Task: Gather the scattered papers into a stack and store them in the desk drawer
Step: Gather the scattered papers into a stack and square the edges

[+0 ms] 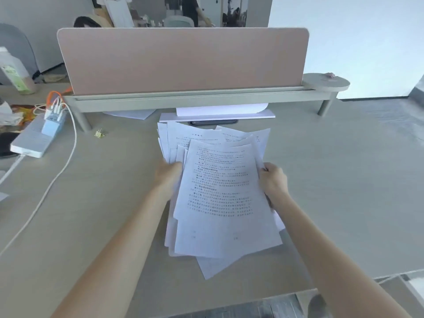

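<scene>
White papers (220, 191), uneven stack at tabletop (332, 180) centre, gripped by left hand (168, 174) at 9 o'clock, right hand (273, 180) at 3. L fingers hidden under sheets; print too blurred to read.

I see a bright, evenly lit view in cool daylight that appears to come from the blown-out pale area at the upper right, leaving only faint, soft shadows under the raised shelf (183, 101) and beneath the loose papers (220, 193) at centre. The wide lens bows the frame: the desk (344, 180) edge and the pink divider panel (183, 60) curve toward the corners. The printed text is soft and unreadable, the left hand (168, 173) is motion-smeared, and the top-edge background is blurred.
</scene>
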`<action>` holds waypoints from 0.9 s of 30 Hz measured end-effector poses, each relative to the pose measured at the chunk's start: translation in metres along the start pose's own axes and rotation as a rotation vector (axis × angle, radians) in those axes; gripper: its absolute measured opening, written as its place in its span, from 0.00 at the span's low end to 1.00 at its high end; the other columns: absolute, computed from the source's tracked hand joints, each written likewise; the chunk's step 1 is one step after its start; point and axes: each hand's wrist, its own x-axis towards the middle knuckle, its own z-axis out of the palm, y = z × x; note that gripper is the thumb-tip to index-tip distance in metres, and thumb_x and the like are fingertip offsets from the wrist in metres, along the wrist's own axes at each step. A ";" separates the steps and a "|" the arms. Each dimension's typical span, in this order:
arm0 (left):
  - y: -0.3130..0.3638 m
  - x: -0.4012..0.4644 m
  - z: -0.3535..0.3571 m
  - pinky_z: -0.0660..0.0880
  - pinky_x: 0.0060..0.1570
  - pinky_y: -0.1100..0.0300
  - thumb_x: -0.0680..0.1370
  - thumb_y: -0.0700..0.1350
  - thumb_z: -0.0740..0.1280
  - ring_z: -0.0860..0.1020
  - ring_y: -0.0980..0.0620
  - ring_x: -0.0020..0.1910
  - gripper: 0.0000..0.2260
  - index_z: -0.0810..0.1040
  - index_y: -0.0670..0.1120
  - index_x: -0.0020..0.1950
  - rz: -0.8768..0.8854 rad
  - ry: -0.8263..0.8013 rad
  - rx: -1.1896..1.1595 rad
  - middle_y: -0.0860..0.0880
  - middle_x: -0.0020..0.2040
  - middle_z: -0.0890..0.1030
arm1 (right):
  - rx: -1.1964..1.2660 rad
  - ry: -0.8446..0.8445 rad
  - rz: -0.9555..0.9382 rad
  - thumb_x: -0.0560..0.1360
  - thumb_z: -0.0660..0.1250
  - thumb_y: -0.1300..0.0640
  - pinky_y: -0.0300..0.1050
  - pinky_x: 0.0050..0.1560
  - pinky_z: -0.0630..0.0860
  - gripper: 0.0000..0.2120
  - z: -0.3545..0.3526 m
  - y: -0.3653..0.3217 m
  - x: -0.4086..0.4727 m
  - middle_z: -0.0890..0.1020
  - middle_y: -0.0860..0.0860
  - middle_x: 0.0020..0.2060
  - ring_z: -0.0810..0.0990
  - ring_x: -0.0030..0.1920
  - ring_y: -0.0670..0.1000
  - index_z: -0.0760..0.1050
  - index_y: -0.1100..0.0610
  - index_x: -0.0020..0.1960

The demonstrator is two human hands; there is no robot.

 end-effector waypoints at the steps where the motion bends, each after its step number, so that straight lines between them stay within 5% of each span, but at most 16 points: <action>1: -0.001 0.004 -0.005 0.74 0.54 0.55 0.76 0.36 0.63 0.78 0.47 0.52 0.15 0.76 0.48 0.61 0.014 -0.037 0.033 0.51 0.50 0.80 | 0.008 -0.041 0.002 0.75 0.56 0.63 0.46 0.32 0.56 0.09 -0.006 0.001 0.000 0.67 0.52 0.30 0.63 0.35 0.54 0.64 0.57 0.36; 5: -0.009 0.026 -0.026 0.77 0.42 0.55 0.76 0.35 0.68 0.80 0.43 0.53 0.16 0.73 0.44 0.62 -0.018 -0.148 0.109 0.44 0.57 0.81 | 0.018 -0.184 0.043 0.74 0.60 0.63 0.41 0.32 0.68 0.09 -0.024 0.010 0.019 0.76 0.55 0.33 0.74 0.33 0.53 0.75 0.66 0.40; 9: -0.008 0.038 -0.025 0.77 0.54 0.51 0.78 0.45 0.68 0.80 0.44 0.57 0.13 0.77 0.46 0.63 0.005 -0.100 0.080 0.46 0.62 0.82 | 0.023 -0.265 0.039 0.72 0.63 0.61 0.49 0.41 0.72 0.18 -0.024 0.009 0.041 0.79 0.66 0.37 0.78 0.38 0.54 0.73 0.77 0.53; 12: -0.002 0.062 -0.014 0.69 0.62 0.55 0.80 0.53 0.66 0.74 0.46 0.66 0.21 0.70 0.49 0.72 0.010 -0.022 0.101 0.52 0.65 0.74 | 0.066 -0.279 0.060 0.78 0.63 0.63 0.50 0.41 0.74 0.11 -0.006 0.003 0.057 0.82 0.66 0.39 0.80 0.38 0.56 0.78 0.70 0.44; 15: 0.000 0.069 -0.004 0.66 0.70 0.53 0.74 0.55 0.73 0.70 0.48 0.73 0.35 0.65 0.47 0.78 0.039 -0.084 0.117 0.51 0.75 0.70 | -0.010 -0.134 -0.015 0.78 0.60 0.60 0.48 0.34 0.62 0.12 0.011 -0.004 0.051 0.73 0.54 0.30 0.71 0.36 0.55 0.68 0.58 0.36; 17: 0.001 0.073 0.000 0.66 0.66 0.56 0.73 0.52 0.75 0.70 0.48 0.72 0.37 0.64 0.44 0.78 0.037 -0.040 0.139 0.51 0.73 0.70 | -0.120 -0.021 -0.071 0.80 0.58 0.58 0.51 0.34 0.62 0.14 0.024 -0.006 0.048 0.73 0.55 0.31 0.71 0.37 0.58 0.63 0.58 0.36; 20: 0.004 0.067 -0.001 0.74 0.58 0.60 0.65 0.56 0.77 0.81 0.49 0.60 0.31 0.80 0.42 0.64 -0.083 -0.063 -0.036 0.50 0.63 0.82 | -0.196 0.048 -0.138 0.82 0.56 0.55 0.53 0.38 0.65 0.15 0.033 -0.005 0.040 0.76 0.58 0.37 0.72 0.40 0.61 0.64 0.59 0.37; 23: 0.004 0.059 -0.009 0.80 0.37 0.64 0.76 0.49 0.71 0.87 0.55 0.38 0.08 0.85 0.46 0.48 -0.132 -0.319 -0.170 0.49 0.45 0.89 | -0.118 0.069 -0.168 0.83 0.56 0.52 0.51 0.39 0.67 0.19 0.033 -0.007 0.035 0.75 0.55 0.40 0.73 0.42 0.60 0.64 0.56 0.35; 27: 0.009 0.046 -0.005 0.78 0.59 0.47 0.75 0.42 0.74 0.83 0.43 0.56 0.15 0.82 0.41 0.62 -0.148 -0.354 0.056 0.41 0.59 0.84 | -0.103 0.011 -0.161 0.81 0.60 0.45 0.48 0.36 0.67 0.20 0.033 -0.011 0.033 0.75 0.54 0.45 0.74 0.41 0.55 0.67 0.58 0.37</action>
